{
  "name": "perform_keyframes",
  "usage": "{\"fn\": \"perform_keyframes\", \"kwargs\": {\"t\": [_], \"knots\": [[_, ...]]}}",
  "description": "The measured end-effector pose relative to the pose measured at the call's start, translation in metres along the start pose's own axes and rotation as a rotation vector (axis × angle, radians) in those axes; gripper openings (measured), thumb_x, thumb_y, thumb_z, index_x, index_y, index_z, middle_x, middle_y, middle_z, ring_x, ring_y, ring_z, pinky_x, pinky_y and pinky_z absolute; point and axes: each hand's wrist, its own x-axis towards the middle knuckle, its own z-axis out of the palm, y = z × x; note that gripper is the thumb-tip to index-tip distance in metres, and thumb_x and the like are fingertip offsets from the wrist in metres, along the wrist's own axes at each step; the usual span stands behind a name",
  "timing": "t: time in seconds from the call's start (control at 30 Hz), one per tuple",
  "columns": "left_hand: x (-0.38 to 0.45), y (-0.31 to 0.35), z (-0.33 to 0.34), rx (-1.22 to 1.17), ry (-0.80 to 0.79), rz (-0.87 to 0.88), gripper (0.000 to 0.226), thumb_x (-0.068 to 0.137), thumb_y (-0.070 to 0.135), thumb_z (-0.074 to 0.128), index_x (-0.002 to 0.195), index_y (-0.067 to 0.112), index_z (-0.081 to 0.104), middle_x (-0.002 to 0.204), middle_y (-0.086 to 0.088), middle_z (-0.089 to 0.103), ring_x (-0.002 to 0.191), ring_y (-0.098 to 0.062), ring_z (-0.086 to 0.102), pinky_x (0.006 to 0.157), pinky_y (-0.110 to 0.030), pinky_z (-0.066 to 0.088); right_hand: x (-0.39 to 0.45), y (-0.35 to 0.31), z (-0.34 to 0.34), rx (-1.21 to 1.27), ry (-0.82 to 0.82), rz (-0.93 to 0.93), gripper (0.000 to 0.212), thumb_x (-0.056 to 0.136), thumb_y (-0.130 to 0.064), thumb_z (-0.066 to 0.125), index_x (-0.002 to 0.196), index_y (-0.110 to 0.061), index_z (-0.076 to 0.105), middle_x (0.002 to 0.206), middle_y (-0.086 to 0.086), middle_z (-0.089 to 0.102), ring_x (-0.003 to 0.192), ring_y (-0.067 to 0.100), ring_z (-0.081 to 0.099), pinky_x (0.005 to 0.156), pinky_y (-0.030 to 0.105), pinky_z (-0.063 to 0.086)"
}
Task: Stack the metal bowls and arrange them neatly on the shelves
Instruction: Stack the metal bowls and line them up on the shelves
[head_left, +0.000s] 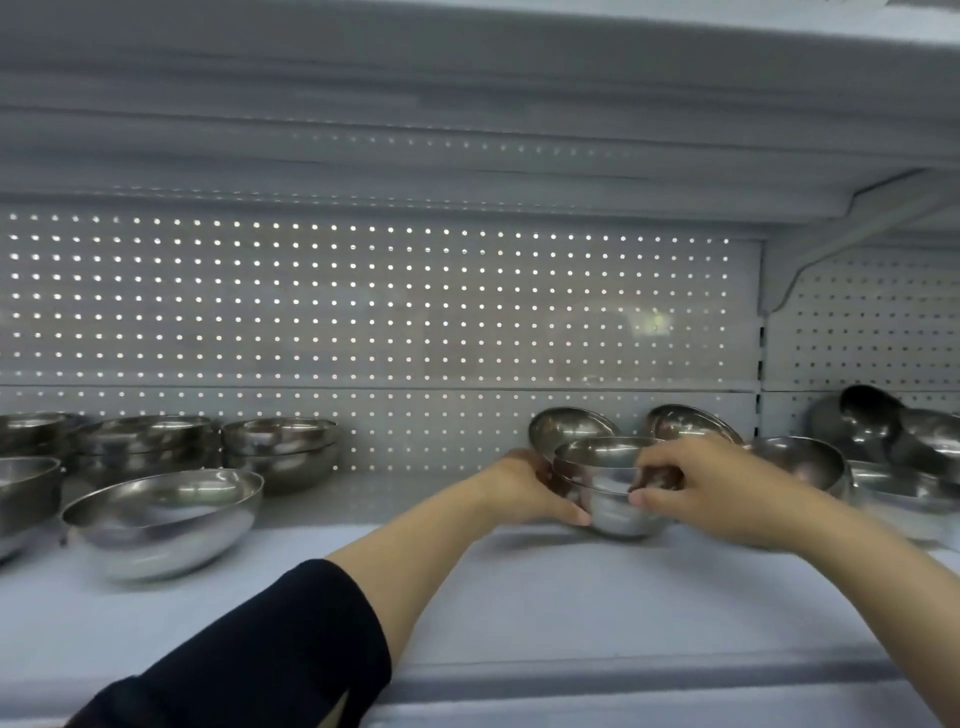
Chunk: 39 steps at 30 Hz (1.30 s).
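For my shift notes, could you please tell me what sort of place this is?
Probably a shop aisle or stockroom: a white metal shelf backed by perforated panel, with many identical metal bowls stacked along it.

Shiny nested metal bowls (610, 483) sit upright right of centre; more stacks (280, 449) stand at left.

Retail shop interior. Indicators: white metal display shelf (519, 597) with perforated back panel (363, 301), bracket-supported upper shelf (467, 78), and many identical metal bowls (161, 519) set out along the shelf, some in stacks, like merchandise.
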Motion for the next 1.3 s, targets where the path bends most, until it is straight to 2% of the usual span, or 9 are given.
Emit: {"fn": "perform_keyframes", "kwargs": {"t": [0.1, 0.2, 0.53, 0.77, 0.9, 1.0, 1.1, 1.2, 1.3], "knots": [[0.002, -0.006, 0.007, -0.038, 0.022, 0.024, 0.042, 0.066, 0.017, 0.081, 0.105, 0.013, 0.066, 0.106, -0.003, 0.071, 0.101, -0.017, 0.066, 0.095, -0.029, 0.050, 0.000, 0.003, 0.004, 0.041, 0.014, 0.002, 0.026, 0.082, -0.040, 0.065, 0.062, -0.026, 0.056, 0.056, -0.020, 0.056, 0.051, 0.001, 0.047, 0.051, 0.017, 0.030], [0.002, -0.008, 0.008, -0.039, 0.043, 0.043, 0.046, 0.066, 0.014, 0.081, 0.109, 0.011, 0.064, 0.108, -0.006, 0.070, 0.102, -0.018, 0.066, 0.096, -0.031, 0.050, 0.000, 0.003, 0.004, 0.042, 0.011, 0.002, 0.022, 0.082, -0.041, 0.065, 0.066, -0.028, 0.059, 0.059, -0.013, 0.058, 0.056, 0.004, 0.051, 0.054, 0.022, 0.036], [0.005, -0.013, 0.010, -0.053, 0.048, 0.071, 0.044, 0.066, 0.013, 0.081, 0.108, 0.012, 0.065, 0.106, -0.004, 0.071, 0.102, -0.017, 0.066, 0.098, -0.034, 0.049, 0.001, 0.005, 0.010, 0.151, 0.018, 0.017, 0.027, 0.087, -0.039, 0.060, 0.062, -0.030, 0.057, 0.054, -0.019, 0.058, 0.049, 0.002, 0.056, 0.058, 0.025, 0.042], [0.006, -0.016, 0.005, -0.051, 0.052, 0.070, 0.043, 0.066, 0.012, 0.080, 0.107, 0.012, 0.066, 0.106, -0.005, 0.071, 0.102, -0.019, 0.065, 0.098, -0.035, 0.049, 0.003, -0.001, 0.016, 0.128, 0.022, 0.028, 0.022, 0.088, -0.044, 0.057, 0.066, -0.041, 0.060, 0.062, -0.019, 0.057, 0.061, 0.000, 0.055, 0.066, 0.026, 0.045], [0.007, -0.018, 0.005, -0.049, 0.052, 0.071, 0.043, 0.065, 0.013, 0.081, 0.106, 0.011, 0.066, 0.098, -0.002, 0.070, 0.093, -0.016, 0.065, 0.097, -0.034, 0.049, 0.003, 0.002, 0.017, 0.162, 0.011, 0.034, 0.024, 0.090, -0.043, 0.055, 0.073, -0.030, 0.065, 0.055, -0.015, 0.054, 0.057, 0.004, 0.060, 0.060, 0.021, 0.041], [0.007, -0.018, 0.005, -0.046, 0.047, 0.071, 0.041, 0.064, 0.014, 0.081, 0.103, 0.011, 0.066, 0.092, 0.001, 0.068, 0.086, -0.014, 0.062, 0.097, -0.035, 0.050, 0.005, 0.004, 0.013, 0.204, 0.005, 0.030, 0.028, 0.092, -0.038, 0.054, 0.077, -0.018, 0.067, 0.061, 0.000, 0.057, 0.052, 0.008, 0.061, 0.053, 0.011, 0.036], [0.008, -0.019, 0.004, -0.047, 0.048, 0.064, 0.041, 0.063, 0.017, 0.081, 0.101, 0.012, 0.066, 0.094, -0.002, 0.069, 0.091, -0.018, 0.065, 0.097, -0.036, 0.049, 0.007, 0.004, 0.011, 0.246, 0.036, 0.016, 0.030, 0.092, -0.035, 0.055, 0.076, -0.013, 0.066, 0.063, 0.001, 0.058, 0.047, 0.008, 0.060, 0.052, 0.007, 0.037], [0.008, -0.019, 0.005, -0.042, 0.055, 0.054, 0.042, 0.063, 0.017, 0.082, 0.101, 0.010, 0.067, 0.105, -0.009, 0.071, 0.103, -0.022, 0.065, 0.097, -0.038, 0.049, 0.008, 0.002, 0.009, 0.270, 0.022, 0.029, 0.029, 0.092, -0.035, 0.055, 0.076, -0.012, 0.065, 0.065, 0.001, 0.053, 0.045, 0.007, 0.058, 0.048, 0.009, 0.037], [0.008, -0.019, 0.005, -0.048, 0.046, 0.057, 0.040, 0.064, 0.016, 0.081, 0.101, 0.010, 0.067, 0.100, -0.006, 0.072, 0.097, -0.020, 0.066, 0.098, -0.038, 0.049, 0.008, 0.002, 0.009, 0.308, -0.010, 0.019, 0.030, 0.092, -0.035, 0.054, 0.080, -0.009, 0.063, 0.069, 0.009, 0.051, 0.044, 0.010, 0.059, 0.055, 0.019, 0.041]]}}
